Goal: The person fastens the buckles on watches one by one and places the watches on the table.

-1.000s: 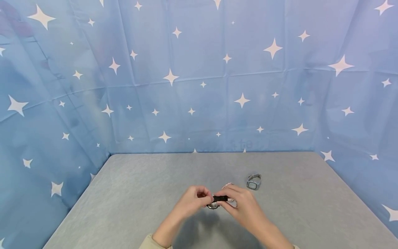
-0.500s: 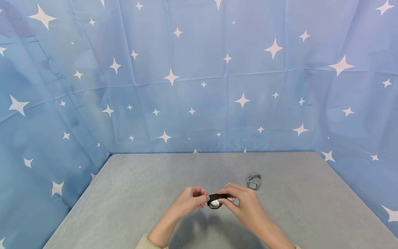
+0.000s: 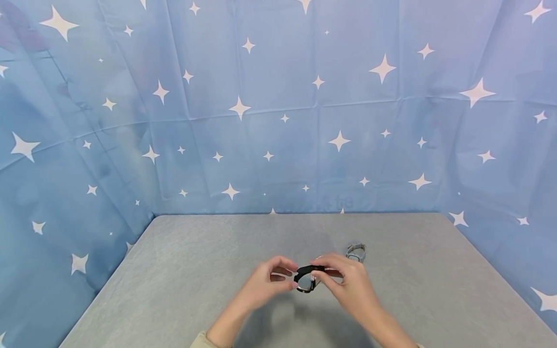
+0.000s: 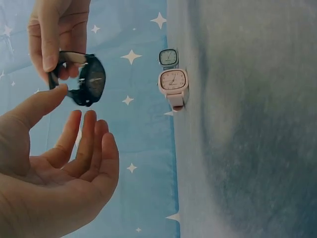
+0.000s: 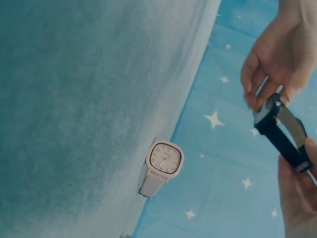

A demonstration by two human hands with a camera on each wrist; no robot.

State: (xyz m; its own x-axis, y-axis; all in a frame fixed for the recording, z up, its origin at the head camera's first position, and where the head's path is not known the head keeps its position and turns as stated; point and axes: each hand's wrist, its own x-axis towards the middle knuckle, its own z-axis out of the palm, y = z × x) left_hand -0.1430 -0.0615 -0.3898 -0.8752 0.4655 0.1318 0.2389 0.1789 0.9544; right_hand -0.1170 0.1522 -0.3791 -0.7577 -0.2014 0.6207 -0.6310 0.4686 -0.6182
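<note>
A black wristwatch, its strap closed in a loop, is held up above the table. My right hand pinches the strap between thumb and fingers. On the other side of the watch is my left hand, fingers spread and loosely bent. Its thumb lies at the watch's edge; whether it touches cannot be told. In the left wrist view the dark dial faces away from my right hand. The right wrist view shows the band running down to my right fingertips.
On the grey table stands a pale pink watch, mostly hidden behind my right hand in the head view. A blue-grey watch stands beyond it. A blue starry cloth hangs behind the table.
My left fingers have come off the strap and spread apart. The black watch has shifted slightly right and turned, showing its loop more openly. My right hand keeps hold of the strap.
</note>
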